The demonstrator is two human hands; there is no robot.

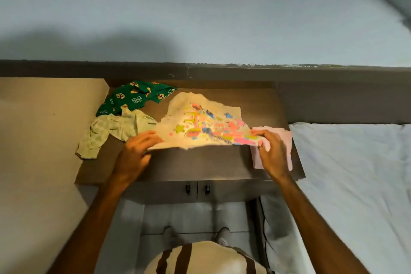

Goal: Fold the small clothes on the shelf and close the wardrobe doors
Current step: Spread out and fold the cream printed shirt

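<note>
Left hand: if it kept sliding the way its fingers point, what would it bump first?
Probably the pale green garment, which lies just past the left hand, which grips the printed cloth; depth is unclear.

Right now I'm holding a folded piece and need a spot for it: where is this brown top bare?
Bare brown top runs along the near edge, between the left hand and right hand, below the printed cream garment. A smaller strip lies behind it toward the far right corner. The left side is crowded by the green print cloth and pale checked garment; the pink cloth fills the right edge.

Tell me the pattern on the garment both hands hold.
Cream garment with pink, yellow and blue print; head view.
</note>
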